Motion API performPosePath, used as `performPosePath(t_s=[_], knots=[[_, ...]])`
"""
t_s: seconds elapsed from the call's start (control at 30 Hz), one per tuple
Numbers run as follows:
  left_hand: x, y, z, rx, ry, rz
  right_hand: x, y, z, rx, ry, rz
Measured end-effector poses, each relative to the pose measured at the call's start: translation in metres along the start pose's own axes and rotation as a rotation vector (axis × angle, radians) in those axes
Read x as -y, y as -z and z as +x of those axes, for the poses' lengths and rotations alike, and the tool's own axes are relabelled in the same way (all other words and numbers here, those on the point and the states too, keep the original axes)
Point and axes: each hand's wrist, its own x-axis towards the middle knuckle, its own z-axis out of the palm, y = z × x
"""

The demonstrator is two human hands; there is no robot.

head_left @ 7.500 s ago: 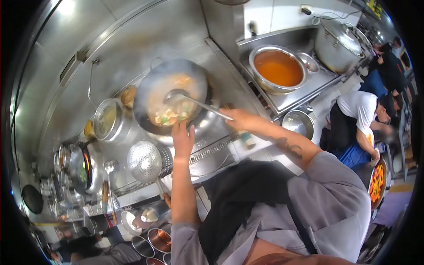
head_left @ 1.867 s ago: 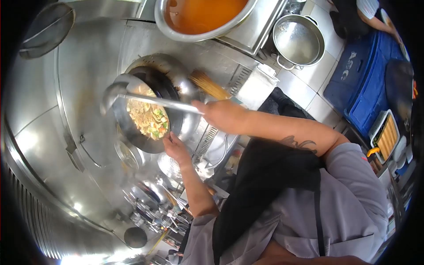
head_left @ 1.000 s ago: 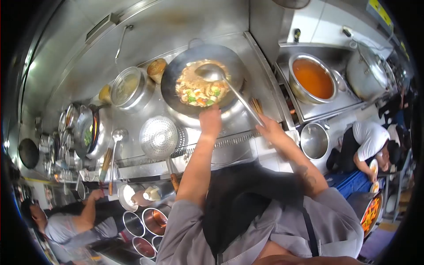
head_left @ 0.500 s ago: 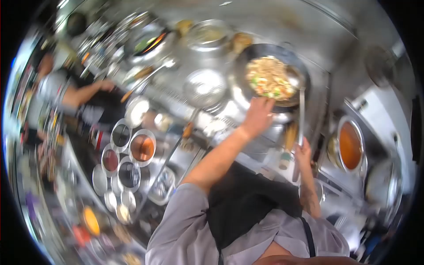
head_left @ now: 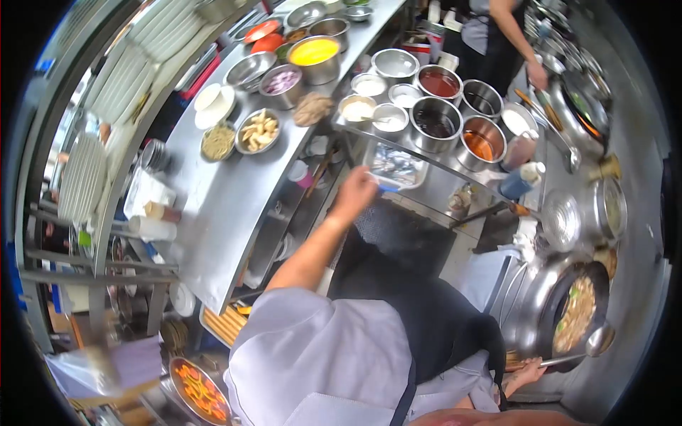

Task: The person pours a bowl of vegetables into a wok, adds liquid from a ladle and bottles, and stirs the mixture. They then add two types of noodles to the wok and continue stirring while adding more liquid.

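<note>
My left hand is stretched out over the gap between the counters, beside a clear plastic container of shiny silvery packets or utensils. A bit of blue shows by its fingertips; the fingers are curled and blurred, and I cannot tell whether they hold anything. At the lower right, my right hand grips the handle of a steel ladle. The bowl of the ladle rests by the rim of a dark wok, which holds stir-fried food with pale pieces and green bits.
Steel pots of red sauce, dark liquid and orange sauce stand beyond the container. A long steel counter at left carries bowls of ingredients. A co-worker's arm is at the top right. Plates fill the left shelves.
The view has swung left, so the wok now lies at the right edge. My left hand has left the wok and reached toward the clear container. My right hand still holds the ladle.
</note>
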Motion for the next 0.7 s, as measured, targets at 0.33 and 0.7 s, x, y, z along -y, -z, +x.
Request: performPosePath(t_s=[0.33, 0.7], knots=[[0.195, 0.314, 0.032, -0.878, 0.702, -0.659, 0.047, -0.094, -0.045, 0.075, 0.076, -0.009], [0.307, 0.402, 0.054, -0.478, 0.777, -0.784, 0.051, -0.087, -0.084, 0.159, 0.163, -0.044]])
